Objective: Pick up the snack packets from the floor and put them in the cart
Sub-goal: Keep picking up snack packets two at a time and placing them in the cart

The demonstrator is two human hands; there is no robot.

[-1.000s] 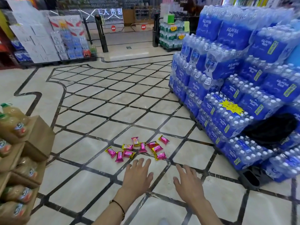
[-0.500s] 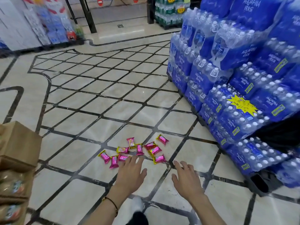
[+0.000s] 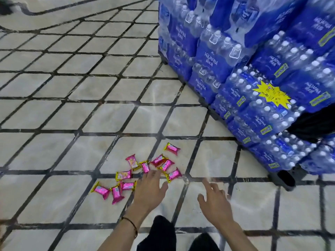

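Several small pink snack packets (image 3: 133,161) with gold ends lie scattered on the tiled floor (image 3: 72,115) in the lower middle of the head view. My left hand (image 3: 150,189) reaches down with fingers spread, its fingertips right at the near edge of the cluster, beside one packet (image 3: 173,174); it holds nothing. My right hand (image 3: 214,201) hovers open to the right of the packets, apart from them. A thin bracelet circles my left wrist. No cart is in view.
A tall stack of blue shrink-wrapped water bottle packs (image 3: 253,73) on a dark pallet fills the right side, with a yellow starburst price tag (image 3: 271,96). My dark trouser legs (image 3: 163,232) show at the bottom. Open tiled floor stretches left and ahead.
The view has tilted down and come closer to the floor; the juice shelf at left has left the view. Both hands have reached lower toward the packets, the left now at the cluster's edge.
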